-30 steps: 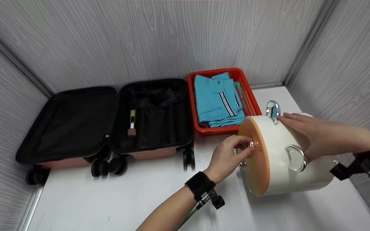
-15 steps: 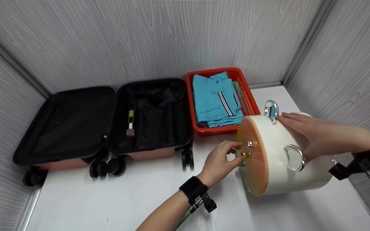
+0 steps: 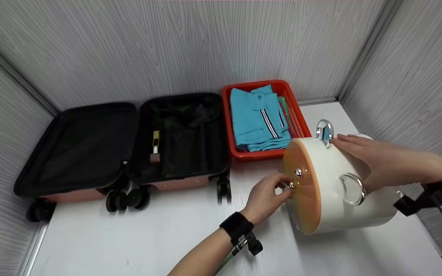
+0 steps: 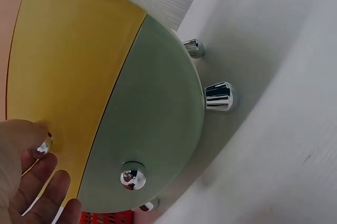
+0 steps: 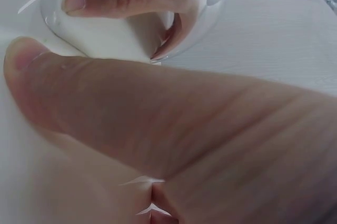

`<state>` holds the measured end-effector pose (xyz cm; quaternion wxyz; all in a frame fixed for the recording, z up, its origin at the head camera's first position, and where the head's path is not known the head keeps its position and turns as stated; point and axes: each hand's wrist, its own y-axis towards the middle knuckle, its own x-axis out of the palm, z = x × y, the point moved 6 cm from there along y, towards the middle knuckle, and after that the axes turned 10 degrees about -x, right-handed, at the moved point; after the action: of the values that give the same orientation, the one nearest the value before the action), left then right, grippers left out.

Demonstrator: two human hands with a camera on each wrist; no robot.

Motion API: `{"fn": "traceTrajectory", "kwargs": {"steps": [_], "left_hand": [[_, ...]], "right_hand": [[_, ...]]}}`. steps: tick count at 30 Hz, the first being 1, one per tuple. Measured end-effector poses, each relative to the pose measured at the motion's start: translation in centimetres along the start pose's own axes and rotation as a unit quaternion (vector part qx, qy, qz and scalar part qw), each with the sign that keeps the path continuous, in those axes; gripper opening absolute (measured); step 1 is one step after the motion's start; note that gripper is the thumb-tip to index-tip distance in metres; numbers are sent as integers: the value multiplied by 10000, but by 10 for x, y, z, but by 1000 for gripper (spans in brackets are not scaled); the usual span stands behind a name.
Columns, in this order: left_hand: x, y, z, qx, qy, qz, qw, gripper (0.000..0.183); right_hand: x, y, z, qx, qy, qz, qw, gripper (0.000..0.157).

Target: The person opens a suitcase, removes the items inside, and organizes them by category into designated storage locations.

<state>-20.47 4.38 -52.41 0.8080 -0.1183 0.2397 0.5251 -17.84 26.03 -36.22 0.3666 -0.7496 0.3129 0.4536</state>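
Note:
A rounded white drawer box (image 3: 343, 214) stands at the right, its front facing left, with pink-orange, yellow and green panels. Chrome rings (image 3: 353, 188) and small chrome feet (image 4: 220, 97) stick out from its sides. My left hand (image 3: 266, 195) pinches a round silver knob (image 4: 43, 146) on the yellow panel (image 4: 68, 66) between thumb and fingers. The green panel (image 4: 150, 108) beside it bears its own knob (image 4: 132, 176). My right hand (image 3: 378, 163) rests on the white body between two of the rings, fingers nearly straight; its thumb (image 5: 79, 87) lies against the white side.
An open suitcase (image 3: 182, 180) with a black lining lies at the left, a brown-and-yellow tag (image 3: 155, 147) inside. Behind the box, a red basket (image 3: 257, 156) holds folded blue clothes (image 3: 255, 122). Grey wood-grain walls (image 3: 167, 50) enclose the white surface.
My left hand has let go of the silver knob on the orange panel and shifted down to pinch the yellow panel's knob. The right hand keeps its place.

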Motion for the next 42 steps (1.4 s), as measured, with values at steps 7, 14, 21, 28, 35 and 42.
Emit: {"fn": "traceTrajectory", "kwargs": {"steps": [7, 14, 21, 28, 35, 42], "left_hand": [[0, -2, 0, -4, 52, 34, 10000, 23], [-4, -6, -2, 106, 125, 42, 9999, 21], [-18, -18, -12, 166, 46, 121, 9998, 20], [-43, -37, -29, 238, -189, 361, 9989, 22], [-63, -61, -47, 147, -453, 486, 9977, 24], [-76, -77, -54, -81, -532, 649, 9964, 24]], "right_hand": [[1, 0, 0, 35, -20, -35, 10000, 127], [2, 1, 2, 73, -42, -60, 9999, 126], [4, -5, 2, 208, -18, -98, 9997, 125], [3, -13, 0, 337, -37, -142, 9993, 131], [8, -19, -5, 365, -40, -151, 9992, 134], [6, -10, -16, 147, -53, -125, 9998, 131]]}}
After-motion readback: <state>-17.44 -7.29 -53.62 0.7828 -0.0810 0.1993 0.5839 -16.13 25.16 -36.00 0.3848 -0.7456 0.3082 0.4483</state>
